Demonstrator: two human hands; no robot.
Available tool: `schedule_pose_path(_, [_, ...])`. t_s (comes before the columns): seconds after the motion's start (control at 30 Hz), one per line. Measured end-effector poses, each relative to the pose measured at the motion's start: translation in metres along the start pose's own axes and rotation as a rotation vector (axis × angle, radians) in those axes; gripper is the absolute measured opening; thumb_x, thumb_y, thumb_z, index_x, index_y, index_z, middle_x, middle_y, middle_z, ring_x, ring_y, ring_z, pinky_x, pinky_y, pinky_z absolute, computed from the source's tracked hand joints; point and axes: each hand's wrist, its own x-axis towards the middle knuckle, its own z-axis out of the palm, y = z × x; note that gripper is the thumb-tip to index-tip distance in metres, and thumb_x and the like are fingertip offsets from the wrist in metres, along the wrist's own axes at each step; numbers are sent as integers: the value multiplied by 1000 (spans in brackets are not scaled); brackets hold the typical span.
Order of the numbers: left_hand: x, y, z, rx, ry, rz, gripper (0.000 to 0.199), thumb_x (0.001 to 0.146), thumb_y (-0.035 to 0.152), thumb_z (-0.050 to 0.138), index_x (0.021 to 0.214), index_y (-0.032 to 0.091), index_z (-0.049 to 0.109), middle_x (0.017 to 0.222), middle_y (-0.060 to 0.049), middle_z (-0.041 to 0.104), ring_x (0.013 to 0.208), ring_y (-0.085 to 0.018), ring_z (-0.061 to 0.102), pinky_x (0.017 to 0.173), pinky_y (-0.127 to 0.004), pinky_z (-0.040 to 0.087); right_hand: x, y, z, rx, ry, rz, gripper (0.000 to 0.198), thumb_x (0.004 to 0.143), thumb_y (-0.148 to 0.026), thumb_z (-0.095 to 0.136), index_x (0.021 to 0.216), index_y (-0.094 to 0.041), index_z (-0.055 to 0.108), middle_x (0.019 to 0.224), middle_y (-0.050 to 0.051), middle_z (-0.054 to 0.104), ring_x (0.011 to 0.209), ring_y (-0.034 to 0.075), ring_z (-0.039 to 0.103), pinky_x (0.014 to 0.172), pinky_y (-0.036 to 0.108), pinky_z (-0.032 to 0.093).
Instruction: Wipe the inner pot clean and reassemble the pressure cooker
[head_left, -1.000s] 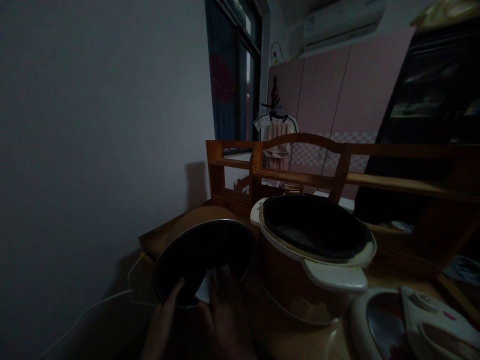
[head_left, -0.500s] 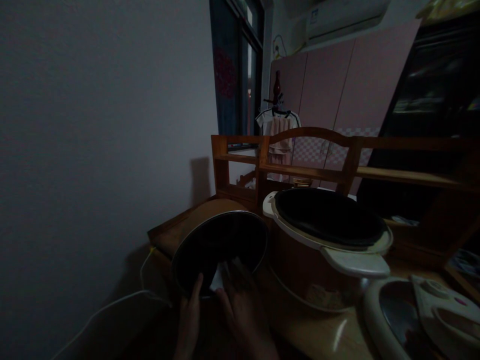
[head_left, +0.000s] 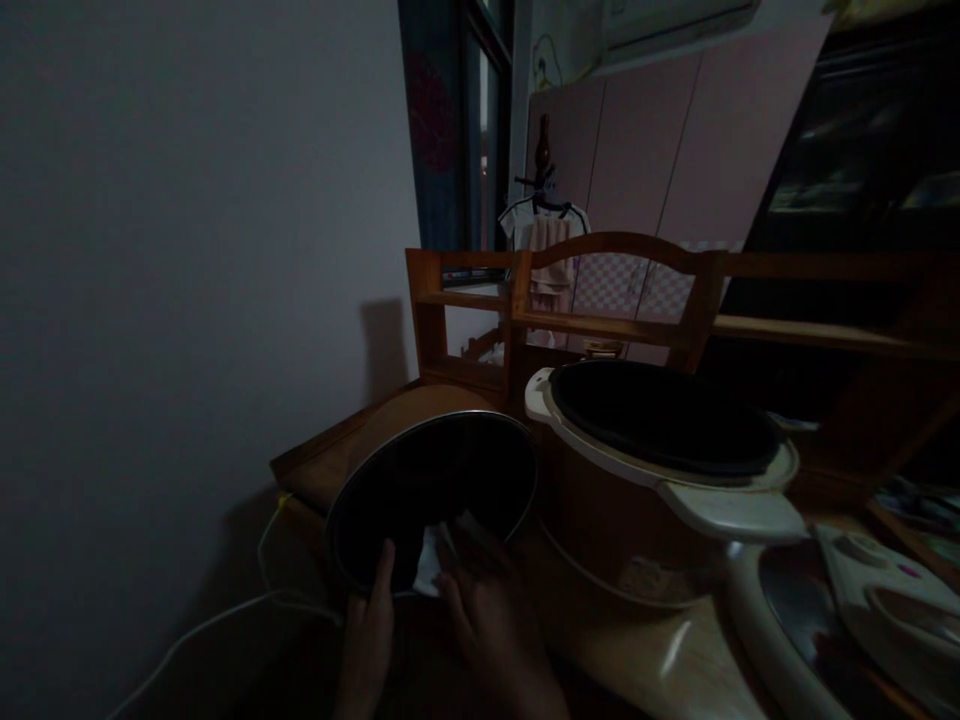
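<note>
A round cooking pot (head_left: 409,425) with a tan outside and a dark inside lies tilted on the desk, its mouth toward me. My left hand (head_left: 370,625) grips the near rim at the left, thumb over the inside and the other fingers mostly hidden below. My right hand (head_left: 491,610) reaches into the pot's lower right with a white cloth or tissue (head_left: 429,562) under its fingers, pressed against the inner wall. Dim light hides much of the fingers. Just right of the pot stands a large electric cooker body (head_left: 600,530) with white handles and a black interior.
The cooker's lid (head_left: 780,620) lies on the desk (head_left: 637,640) at the lower right. A wooden shelf rack (head_left: 615,325) runs along the desk's back. A white cord (head_left: 217,625) hangs off the left edge beside the wall (head_left: 187,250).
The view has shifted slightly, so the pot and hands appear a little further left. My right hand and the cloth have moved only slightly inside the pot; the left hand keeps its hold.
</note>
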Motion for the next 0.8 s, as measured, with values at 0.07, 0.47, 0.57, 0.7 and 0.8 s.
schedule_pose_path(0.07, [-2, 5, 0, -11, -24, -42, 60, 90, 38, 38, 139, 9, 55, 131, -17, 64, 137, -30, 46, 115, -46, 32, 0, 0, 0, -15, 2, 1, 47, 104, -23, 42, 150, -30, 41, 154, -2, 39, 146, 19, 28, 121, 42, 30])
schedule_pose_path(0.47, [-6, 23, -1, -75, -4, -106, 69, 90, 53, 44, 144, 10, 49, 150, -17, 47, 144, -32, 35, 119, -48, 24, 0, 3, 2, -67, -13, -20, 55, 101, -20, 48, 153, -30, 36, 155, -1, 38, 146, 20, 27, 120, 43, 32])
schedule_pose_path(0.57, [-4, 24, 0, -122, -16, -156, 81, 90, 66, 33, 149, 10, 42, 156, -16, 38, 146, -29, 31, 121, -43, 19, -1, 3, 1, -69, -12, -28, 54, 101, -21, 48, 153, -29, 37, 155, 0, 37, 147, 22, 25, 120, 44, 32])
schedule_pose_path(0.7, [-4, 35, 2, -175, -14, -302, 98, 87, 78, 20, 151, 5, 35, 152, -20, 43, 145, -30, 34, 119, -41, 23, -3, 3, 1, -79, 2, -27, 52, 101, -22, 48, 152, -29, 39, 154, 2, 39, 145, 24, 31, 119, 47, 34])
schedule_pose_path(0.8, [-5, 46, 2, -219, -26, -335, 100, 87, 77, 15, 148, 2, 39, 142, -24, 54, 141, -31, 41, 117, -42, 30, -3, 4, 1, -90, 5, -39, 52, 102, -23, 48, 152, -30, 38, 153, 3, 41, 143, 24, 34, 118, 48, 34])
